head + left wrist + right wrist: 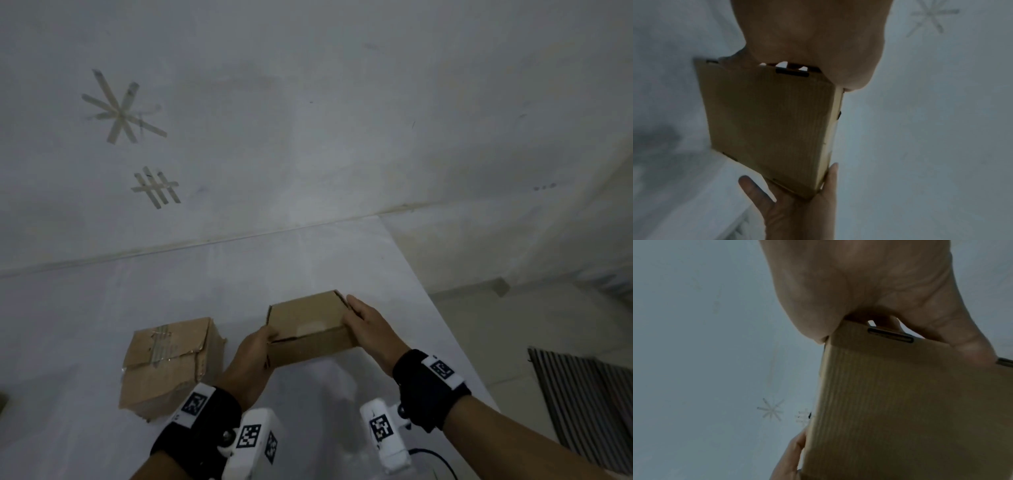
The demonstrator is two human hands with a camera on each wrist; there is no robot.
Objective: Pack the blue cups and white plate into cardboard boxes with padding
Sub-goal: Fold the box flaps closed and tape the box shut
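A small flat brown cardboard box (308,318) with its lid down is held above the white table (85,308) between both hands. My left hand (265,339) grips its near left corner, thumb on top. My right hand (359,315) holds the right end, fingers lying along the top edge. The left wrist view shows the box's ribbed underside (772,123), with the right hand (797,211) clasping the far end. In the right wrist view, the box (910,402) fills the lower right and the left hand (789,457) is at its far corner. No cups or plate are visible.
A second, taped and crumpled cardboard box (168,363) stands on the table just left of my left wrist. The table's right edge runs diagonally past my right arm, with tiled floor and a striped mat (582,394) beyond. Tape marks (120,109) are on the wall behind.
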